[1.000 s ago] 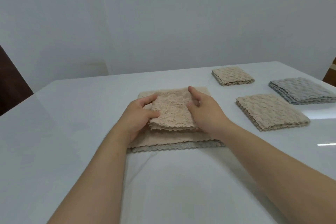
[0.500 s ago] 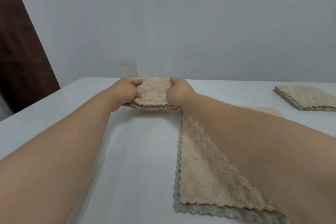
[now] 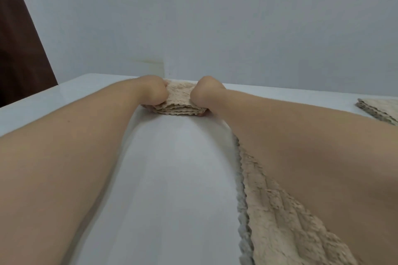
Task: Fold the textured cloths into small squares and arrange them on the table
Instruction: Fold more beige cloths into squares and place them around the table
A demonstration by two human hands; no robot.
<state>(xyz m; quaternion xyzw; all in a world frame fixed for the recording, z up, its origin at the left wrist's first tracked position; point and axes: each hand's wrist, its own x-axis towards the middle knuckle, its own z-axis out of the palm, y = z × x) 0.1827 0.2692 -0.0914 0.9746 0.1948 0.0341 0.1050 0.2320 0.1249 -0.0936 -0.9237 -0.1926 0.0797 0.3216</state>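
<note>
A folded beige textured cloth (image 3: 179,101) is at the far side of the white table (image 3: 172,178), its layered edges facing me. My left hand (image 3: 154,90) grips its left side and my right hand (image 3: 205,92) grips its right side, both arms stretched far forward. Whether the cloth rests on the table or hovers just above it I cannot tell. Under my right forearm lies an unfolded beige cloth (image 3: 280,211) on top of a grey one (image 3: 242,221).
Another folded beige cloth (image 3: 379,109) sits at the right edge of view. A pale wall rises just behind the table's far edge. A dark brown panel (image 3: 19,38) stands at the left.
Both hands lifted the folded cloth off the stack and carried it forward and left to the table's far side. My view has swung left and lower, so the right-hand folded cloths have mostly left the frame.
</note>
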